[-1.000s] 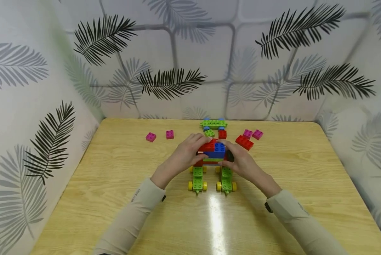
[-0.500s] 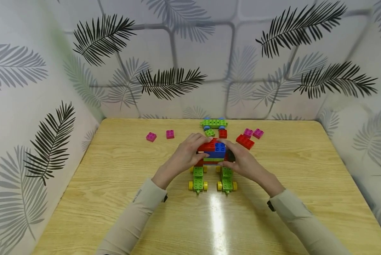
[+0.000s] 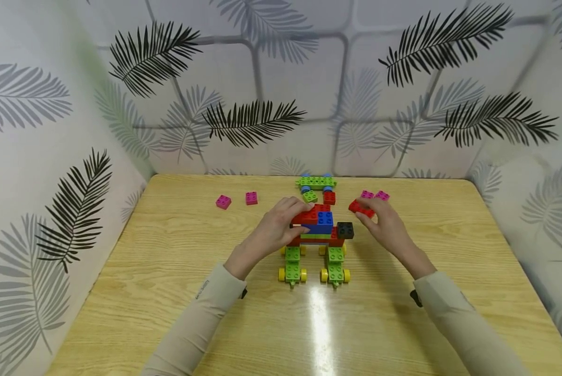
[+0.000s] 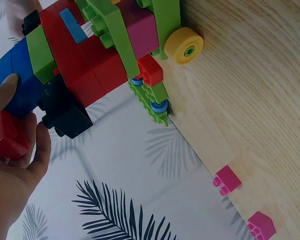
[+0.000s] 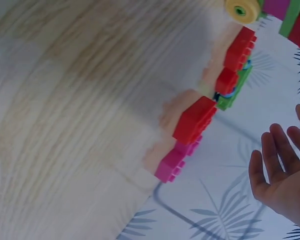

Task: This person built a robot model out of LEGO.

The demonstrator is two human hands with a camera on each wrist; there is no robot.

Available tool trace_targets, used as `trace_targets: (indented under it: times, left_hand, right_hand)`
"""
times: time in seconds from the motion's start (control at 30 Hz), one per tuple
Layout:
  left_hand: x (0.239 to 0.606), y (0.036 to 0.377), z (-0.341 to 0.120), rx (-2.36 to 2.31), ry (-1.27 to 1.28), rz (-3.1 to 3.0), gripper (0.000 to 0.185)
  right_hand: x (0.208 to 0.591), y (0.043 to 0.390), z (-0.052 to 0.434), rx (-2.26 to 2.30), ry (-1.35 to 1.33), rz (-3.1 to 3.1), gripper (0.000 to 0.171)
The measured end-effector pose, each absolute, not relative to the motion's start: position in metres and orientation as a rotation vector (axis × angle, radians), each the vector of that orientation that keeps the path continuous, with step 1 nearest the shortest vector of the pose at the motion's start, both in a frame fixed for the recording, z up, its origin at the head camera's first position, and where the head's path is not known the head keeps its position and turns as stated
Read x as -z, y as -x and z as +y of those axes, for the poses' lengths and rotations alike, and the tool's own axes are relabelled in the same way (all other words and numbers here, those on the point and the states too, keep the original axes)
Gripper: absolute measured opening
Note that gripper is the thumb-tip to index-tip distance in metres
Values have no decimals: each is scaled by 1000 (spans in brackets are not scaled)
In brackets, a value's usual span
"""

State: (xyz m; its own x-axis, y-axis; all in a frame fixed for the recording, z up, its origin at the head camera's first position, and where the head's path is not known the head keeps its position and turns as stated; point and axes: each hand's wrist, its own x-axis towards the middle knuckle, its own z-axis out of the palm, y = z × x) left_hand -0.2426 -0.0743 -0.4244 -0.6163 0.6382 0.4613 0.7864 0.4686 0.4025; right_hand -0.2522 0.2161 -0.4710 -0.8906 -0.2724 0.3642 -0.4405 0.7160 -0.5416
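Note:
A brick model (image 3: 317, 225) of red, blue and green bricks stands mid-table on two green legs with yellow wheels (image 3: 290, 267). A black brick (image 3: 345, 230) sticks out of its right side. My left hand (image 3: 296, 218) grips the model's top left, thumb on the blue brick (image 4: 15, 90) and fingers curled round the red one (image 4: 7, 137). My right hand (image 3: 368, 211) hovers over a loose red brick (image 3: 359, 208) to the model's right. In the right wrist view that hand (image 5: 282, 167) has spread fingers holding nothing, apart from the red brick (image 5: 195, 120).
Two magenta bricks (image 3: 236, 199) lie at the back left, two more (image 3: 375, 195) behind the red brick. A green plate with blue wheels (image 3: 316, 182), a small green brick (image 3: 309, 196) and a small red one (image 3: 328, 198) sit behind the model. Leaf-patterned walls enclose the table (image 3: 168, 292) on three sides.
My right hand has let go of the model's right side and moved right and back to the loose red brick, uncovering the black brick. The left hand kept its hold.

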Motion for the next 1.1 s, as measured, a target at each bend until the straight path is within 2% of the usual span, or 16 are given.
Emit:
trace_targets:
  times: [0.47,0.6,0.9,1.1]
  left_hand:
    - [427,241,-74,884,1204,-2511,41]
    - [427,241,-75,875,1208,-2507,41]
    - [427,242,-75,877,1204,-2506,41]
    - [426,241,-75,876,1204,-2508,41]
  right_hand:
    - [498,282,222,-678,-350,-2891,41]
    - [500,284,218,-634,-294,-2966,45]
    - [505,286,213,-636,-269,-3014,38]
    - [506,288,212,-612,-227,-3022,40]
